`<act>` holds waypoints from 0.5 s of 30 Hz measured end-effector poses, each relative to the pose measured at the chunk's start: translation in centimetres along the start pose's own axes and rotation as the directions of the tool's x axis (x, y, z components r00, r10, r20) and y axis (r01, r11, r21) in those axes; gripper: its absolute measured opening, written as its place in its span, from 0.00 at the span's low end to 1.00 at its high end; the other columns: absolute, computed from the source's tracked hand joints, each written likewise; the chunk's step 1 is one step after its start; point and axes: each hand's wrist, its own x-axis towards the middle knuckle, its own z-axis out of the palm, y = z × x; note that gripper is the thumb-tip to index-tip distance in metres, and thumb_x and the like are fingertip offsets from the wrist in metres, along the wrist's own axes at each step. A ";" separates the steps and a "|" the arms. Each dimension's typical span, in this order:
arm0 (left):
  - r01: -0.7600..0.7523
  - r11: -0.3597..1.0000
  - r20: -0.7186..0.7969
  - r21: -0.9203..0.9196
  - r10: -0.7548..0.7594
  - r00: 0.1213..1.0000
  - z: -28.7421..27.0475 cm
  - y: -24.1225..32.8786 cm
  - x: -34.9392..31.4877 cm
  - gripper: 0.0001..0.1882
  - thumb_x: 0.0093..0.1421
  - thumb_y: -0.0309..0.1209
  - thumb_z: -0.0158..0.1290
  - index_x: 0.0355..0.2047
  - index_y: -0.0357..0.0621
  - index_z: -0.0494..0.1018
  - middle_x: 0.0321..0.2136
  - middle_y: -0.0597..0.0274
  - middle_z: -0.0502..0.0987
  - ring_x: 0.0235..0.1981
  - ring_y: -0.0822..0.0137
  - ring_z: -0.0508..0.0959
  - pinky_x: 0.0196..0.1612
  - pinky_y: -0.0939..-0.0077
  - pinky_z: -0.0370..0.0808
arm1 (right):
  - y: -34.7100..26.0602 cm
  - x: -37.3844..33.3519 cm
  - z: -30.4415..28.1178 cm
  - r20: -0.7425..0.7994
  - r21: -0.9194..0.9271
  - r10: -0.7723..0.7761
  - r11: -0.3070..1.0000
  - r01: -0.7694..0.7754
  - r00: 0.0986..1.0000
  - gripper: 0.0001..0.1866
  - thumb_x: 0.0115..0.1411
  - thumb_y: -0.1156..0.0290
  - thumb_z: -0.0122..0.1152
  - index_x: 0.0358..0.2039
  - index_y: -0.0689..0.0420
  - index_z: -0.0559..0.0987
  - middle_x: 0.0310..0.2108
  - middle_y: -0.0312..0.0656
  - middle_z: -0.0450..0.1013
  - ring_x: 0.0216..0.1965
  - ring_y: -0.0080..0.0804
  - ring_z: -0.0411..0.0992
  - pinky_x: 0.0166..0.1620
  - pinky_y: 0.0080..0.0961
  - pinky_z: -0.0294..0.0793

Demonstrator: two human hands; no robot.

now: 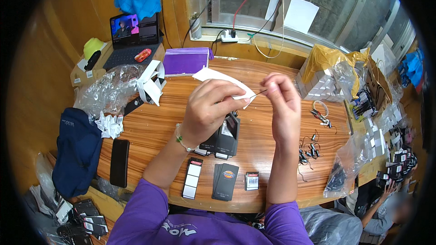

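My left hand (210,108) is closed on a long white paper strip (222,76), held up above the table. Between the thumb and finger of my right hand (285,104) is pinched a thin black cord (258,94) that runs to the strip's near end. Below my left hand lie stacks of black hang tags (230,141), partly covered by it. Closer to me are a label card with white panels (192,178), a fanned stack of dark tags (225,181) and a small stack of barcode labels (252,181). Black cord loops (311,149) lie right of my right forearm.
A black phone (119,163) and navy pouch (77,152) lie on the left. Behind are a laptop (134,34), clear plastic wrap (106,88) and a purple box (186,61). Small white boxes (320,84) and plastic bags stand right; another person (383,213) sits at lower right.
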 end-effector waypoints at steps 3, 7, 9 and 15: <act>0.088 0.991 0.033 -0.105 -0.085 0.996 0.4 -0.2 0.0 0.14 0.40 0.15 0.53 0.27 0.43 0.77 0.30 0.63 0.77 0.33 0.62 0.76 0.35 0.73 0.73 | -0.8 0.8 -0.6 -0.147 0.314 -0.026 0.947 0.072 0.989 0.05 0.64 0.69 0.45 0.35 0.57 0.67 0.31 0.39 0.69 0.31 0.26 0.68 0.40 0.25 0.69; 0.410 0.792 0.157 -0.451 -0.382 0.911 1.2 0.3 -0.3 0.13 0.46 0.13 0.51 0.33 0.39 0.74 0.32 0.61 0.76 0.35 0.67 0.77 0.36 0.77 0.75 | -0.6 1.0 -1.7 -0.054 0.616 -0.068 0.783 0.087 0.996 0.06 0.65 0.66 0.41 0.38 0.53 0.63 0.24 0.38 0.66 0.21 0.25 0.64 0.31 0.24 0.68; 0.568 0.498 0.261 -0.656 -0.556 0.789 2.0 0.6 -1.0 0.08 0.51 0.14 0.50 0.31 0.36 0.70 0.34 0.60 0.74 0.36 0.73 0.76 0.36 0.81 0.75 | -0.5 0.9 -1.7 -0.033 0.721 -0.002 0.692 0.025 0.999 0.06 0.65 0.65 0.40 0.38 0.52 0.64 0.22 0.36 0.63 0.19 0.23 0.60 0.27 0.23 0.65; 0.544 0.669 0.337 -0.506 -0.427 0.839 3.0 0.5 -1.2 0.06 0.51 0.16 0.47 0.27 0.37 0.71 0.34 0.59 0.73 0.31 0.72 0.74 0.32 0.81 0.72 | -0.1 1.0 -1.3 0.040 0.838 0.047 0.543 -0.059 0.998 0.07 0.66 0.64 0.39 0.39 0.51 0.64 0.20 0.32 0.58 0.19 0.20 0.56 0.24 0.19 0.61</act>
